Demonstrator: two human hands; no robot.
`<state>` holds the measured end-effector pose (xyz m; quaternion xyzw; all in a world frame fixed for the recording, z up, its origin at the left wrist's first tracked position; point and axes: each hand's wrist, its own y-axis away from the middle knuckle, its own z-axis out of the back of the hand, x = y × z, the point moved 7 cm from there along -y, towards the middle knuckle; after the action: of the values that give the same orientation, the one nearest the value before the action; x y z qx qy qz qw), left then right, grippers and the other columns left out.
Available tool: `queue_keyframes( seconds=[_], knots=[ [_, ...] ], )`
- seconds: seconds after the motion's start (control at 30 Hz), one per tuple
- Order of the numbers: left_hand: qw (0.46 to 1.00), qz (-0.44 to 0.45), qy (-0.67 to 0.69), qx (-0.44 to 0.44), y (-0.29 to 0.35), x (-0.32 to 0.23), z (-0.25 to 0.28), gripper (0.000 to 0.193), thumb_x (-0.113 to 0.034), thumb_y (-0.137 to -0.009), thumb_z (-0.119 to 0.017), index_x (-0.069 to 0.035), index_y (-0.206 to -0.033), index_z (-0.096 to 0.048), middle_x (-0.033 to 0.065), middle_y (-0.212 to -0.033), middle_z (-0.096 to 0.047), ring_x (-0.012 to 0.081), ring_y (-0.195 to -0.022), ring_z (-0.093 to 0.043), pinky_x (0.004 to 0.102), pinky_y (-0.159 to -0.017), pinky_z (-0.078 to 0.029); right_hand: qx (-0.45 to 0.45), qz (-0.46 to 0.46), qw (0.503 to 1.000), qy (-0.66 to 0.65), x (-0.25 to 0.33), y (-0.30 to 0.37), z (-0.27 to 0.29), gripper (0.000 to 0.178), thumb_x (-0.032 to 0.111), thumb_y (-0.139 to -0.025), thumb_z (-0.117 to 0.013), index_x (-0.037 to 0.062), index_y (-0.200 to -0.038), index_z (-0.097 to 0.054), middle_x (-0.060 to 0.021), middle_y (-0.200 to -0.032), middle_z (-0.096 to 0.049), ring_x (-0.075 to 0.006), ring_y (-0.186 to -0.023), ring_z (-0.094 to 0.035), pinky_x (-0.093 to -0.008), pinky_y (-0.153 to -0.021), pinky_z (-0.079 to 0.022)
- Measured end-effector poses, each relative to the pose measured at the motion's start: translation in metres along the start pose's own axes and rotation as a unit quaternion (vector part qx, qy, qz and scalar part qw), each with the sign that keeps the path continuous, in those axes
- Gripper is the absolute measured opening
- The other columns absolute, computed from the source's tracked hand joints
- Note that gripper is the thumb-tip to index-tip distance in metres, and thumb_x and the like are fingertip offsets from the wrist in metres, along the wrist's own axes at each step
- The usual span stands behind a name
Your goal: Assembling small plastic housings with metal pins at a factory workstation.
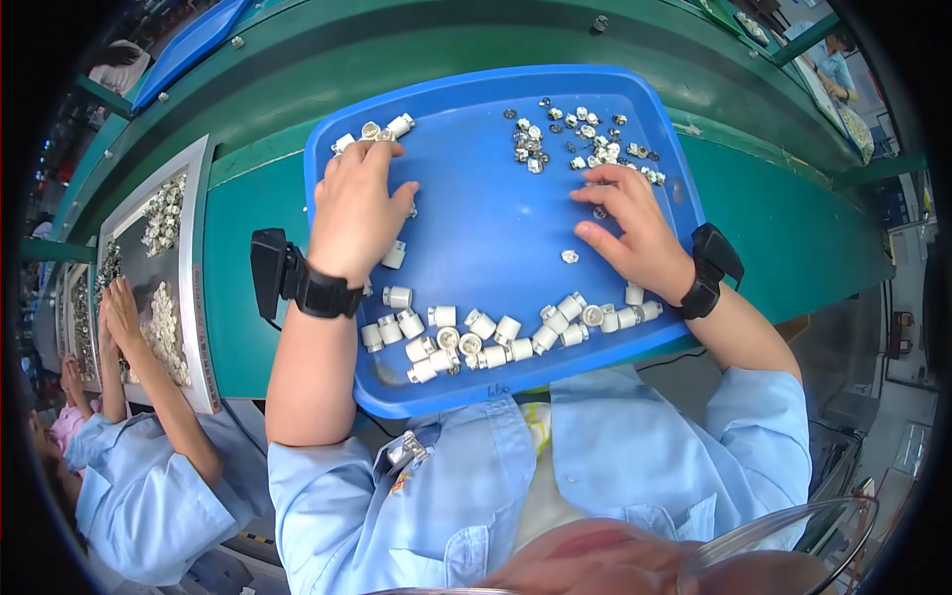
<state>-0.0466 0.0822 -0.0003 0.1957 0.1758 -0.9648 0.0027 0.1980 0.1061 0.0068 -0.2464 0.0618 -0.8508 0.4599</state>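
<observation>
A blue tray (486, 218) lies before me. My left hand (359, 213) is at its left side, fingers stretched over a few white cylindrical caps (400, 125) in the far left corner, thumb apart. My right hand (640, 236) hovers at the right side with fingers apart, just nearer than a scatter of small white and dark metallic parts (607, 154). A lone small white part (569, 257) lies left of its thumb. Along the near edge are many more white caps (480, 324), some tipped with their hollow ends showing. What lies under my left palm is hidden.
The tray rests on a green bench (764, 233) with a raised green ledge (446, 45) behind it. At left, a co-worker's hands (121, 315) work over a silver-framed tray (201, 297) of small parts. Black devices (325, 290) are strapped to my wrists.
</observation>
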Motion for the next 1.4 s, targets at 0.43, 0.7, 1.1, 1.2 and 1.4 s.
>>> queue_keyframes(
  seconds=[0.43, 0.7, 1.1, 1.2, 1.4],
  knots=[
    [0.980, -0.045, 0.114, 0.155, 0.007, -0.011, -0.024, 0.022, -0.017, -0.077, -0.063, -0.004, -0.095, -0.061, 0.0130, -0.090, -0.061, 0.0267, -0.085, -0.059, 0.0340, -0.075, -0.046, 0.009, -0.029, 0.998, -0.061, 0.015, 0.023, 0.004, 0.018, 0.009, -0.077, -0.062, 0.0031, -0.093, -0.058, -0.0114, -0.105, -0.050, -0.0263, -0.100, -0.047, -0.0328, -0.085, -0.039],
    [0.947, 0.053, 0.300, 0.100, -0.005, 0.003, -0.026, 0.019, -0.019, -0.083, -0.058, -0.005, -0.095, -0.063, 0.0041, -0.075, -0.060, 0.0121, -0.070, -0.055, 0.0241, -0.064, -0.044, 0.038, -0.030, 0.998, 0.027, -0.006, -0.047, -0.008, 0.021, 0.012, -0.080, -0.058, 0.0032, -0.099, -0.056, -0.0135, -0.093, -0.055, -0.0293, -0.085, -0.055, -0.0342, -0.071, -0.045],
    [0.871, 0.120, 0.459, 0.128, -0.003, -0.013, -0.023, 0.025, -0.022, -0.087, -0.054, -0.005, -0.104, -0.059, -0.0016, -0.085, -0.058, 0.0040, -0.070, -0.048, 0.0174, -0.062, -0.039, -0.026, -0.018, 0.999, 0.026, -0.030, -0.054, -0.030, 0.017, 0.015, -0.078, -0.061, 0.0026, -0.089, -0.058, -0.0110, -0.083, -0.059, -0.0280, -0.077, -0.057, -0.0359, -0.068, -0.045],
    [0.851, 0.107, 0.490, 0.157, -0.003, -0.048, -0.017, 0.028, -0.024, -0.088, -0.053, -0.005, -0.109, -0.055, 0.0001, -0.091, -0.059, 0.0036, -0.072, -0.048, 0.0169, -0.063, -0.039, 0.006, -0.022, 0.999, 0.043, -0.034, -0.059, -0.034, 0.019, 0.015, -0.077, -0.061, 0.0032, -0.090, -0.059, -0.0118, -0.080, -0.060, -0.0302, -0.077, -0.057, -0.0373, -0.069, -0.046],
    [0.763, 0.058, 0.614, 0.193, -0.014, -0.100, -0.020, 0.031, -0.024, -0.088, -0.053, -0.005, -0.113, -0.050, 0.0046, -0.097, -0.061, 0.0054, -0.075, -0.052, 0.0188, -0.066, -0.042, -0.066, -0.022, 0.997, -0.033, -0.027, -0.059, -0.007, 0.019, 0.014, -0.077, -0.061, 0.0022, -0.091, -0.058, -0.0113, -0.078, -0.060, -0.0272, -0.075, -0.058, -0.0342, -0.068, -0.046]
  ],
)
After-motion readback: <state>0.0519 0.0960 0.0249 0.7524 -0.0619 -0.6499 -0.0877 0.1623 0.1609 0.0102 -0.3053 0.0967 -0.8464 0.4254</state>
